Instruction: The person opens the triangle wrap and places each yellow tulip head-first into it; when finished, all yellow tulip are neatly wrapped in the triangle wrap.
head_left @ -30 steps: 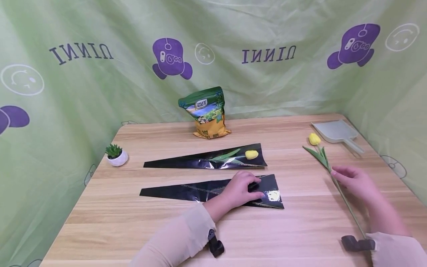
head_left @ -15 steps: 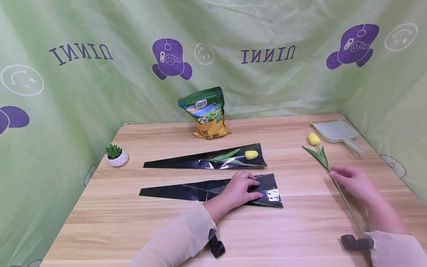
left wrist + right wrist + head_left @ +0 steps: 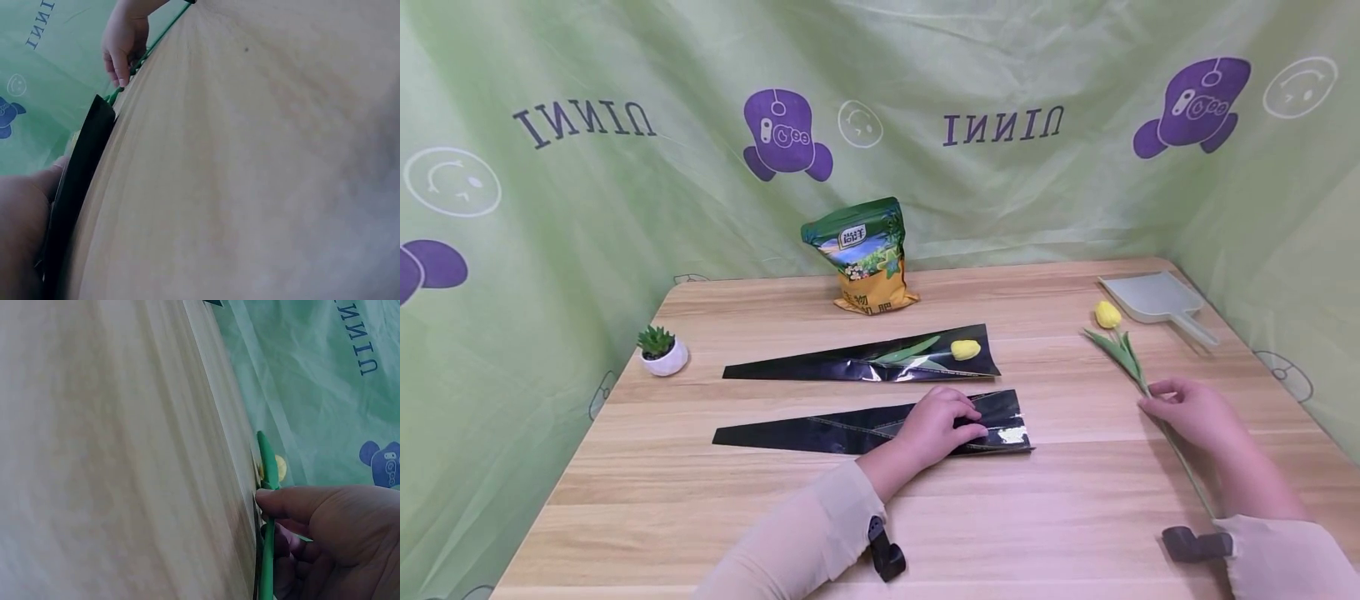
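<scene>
In the head view my left hand (image 3: 931, 427) lies over the nearer black flower sleeve (image 3: 827, 428), thumb and curled fingers gripping it near its wide right end. The sleeve (image 3: 81, 181) stands edge-on beside that hand in the left wrist view. My right hand (image 3: 1197, 414) pinches the green stem of a yellow artificial tulip (image 3: 1107, 315) just below its leaves, between thumb and fingers. The tulip's stem (image 3: 267, 556) runs past the thumb in the right wrist view. Farther back lies a second black sleeve (image 3: 790, 366) with a yellow tulip (image 3: 966, 349) inside.
A green and yellow bag (image 3: 865, 258) stands at the back of the wooden table (image 3: 1000, 533). A small potted succulent (image 3: 664, 354) is at the left edge. At the back right lies a grey dustpan (image 3: 1153, 297). Green curtains surround the table.
The nearer sleeve's wide end has drawn narrower, its near edge lifting under my left hand. My right hand has shifted slightly toward me along the tulip's stem.
</scene>
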`<state>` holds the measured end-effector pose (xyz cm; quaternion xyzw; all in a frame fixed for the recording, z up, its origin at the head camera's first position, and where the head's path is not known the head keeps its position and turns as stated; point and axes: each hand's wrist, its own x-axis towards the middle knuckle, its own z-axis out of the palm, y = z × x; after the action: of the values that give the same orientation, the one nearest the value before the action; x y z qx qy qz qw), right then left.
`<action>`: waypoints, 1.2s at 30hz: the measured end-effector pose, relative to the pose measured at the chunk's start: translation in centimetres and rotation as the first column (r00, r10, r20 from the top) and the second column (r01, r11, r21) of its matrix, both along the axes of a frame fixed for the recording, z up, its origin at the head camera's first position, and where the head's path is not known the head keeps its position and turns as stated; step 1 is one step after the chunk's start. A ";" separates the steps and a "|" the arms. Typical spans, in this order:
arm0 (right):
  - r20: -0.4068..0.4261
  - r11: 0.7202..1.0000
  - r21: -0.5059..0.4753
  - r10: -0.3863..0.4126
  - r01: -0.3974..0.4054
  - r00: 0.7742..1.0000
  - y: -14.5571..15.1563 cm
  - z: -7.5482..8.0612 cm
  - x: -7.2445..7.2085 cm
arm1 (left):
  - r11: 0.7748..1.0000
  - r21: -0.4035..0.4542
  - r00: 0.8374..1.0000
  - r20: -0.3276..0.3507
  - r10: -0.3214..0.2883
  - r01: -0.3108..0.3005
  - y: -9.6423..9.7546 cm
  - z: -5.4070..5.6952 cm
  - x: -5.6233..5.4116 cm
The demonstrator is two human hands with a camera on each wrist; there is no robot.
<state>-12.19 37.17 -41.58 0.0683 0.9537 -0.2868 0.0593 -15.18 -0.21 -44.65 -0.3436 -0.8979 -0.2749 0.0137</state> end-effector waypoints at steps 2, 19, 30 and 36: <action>0.008 1.000 -0.018 -0.004 0.005 1.000 0.0 0.0 0.0 | 0.999 0.035 1.000 0.008 0.007 -0.007 0.0 0.1 0.0; -0.160 0.574 -0.818 -0.147 -0.048 0.976 -3.3 1.9 -0.5 | 0.989 0.139 0.998 0.046 0.044 -0.050 -0.4 0.4 -0.4; -0.239 0.365 -0.919 -0.215 -0.149 0.947 -5.5 2.5 -1.1 | 0.988 0.148 0.999 0.018 0.044 -0.047 -0.5 0.0 -0.6; -0.248 0.266 -0.951 -0.342 -0.159 0.906 -6.2 3.0 -1.4 | 0.988 0.151 0.999 0.006 0.040 -0.040 -0.5 -0.1 -0.6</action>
<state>-13.62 30.93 -38.63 0.0140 0.5679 -0.8128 -0.1288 -15.80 -0.68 -44.74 -0.3232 -0.8811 -0.3424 0.0441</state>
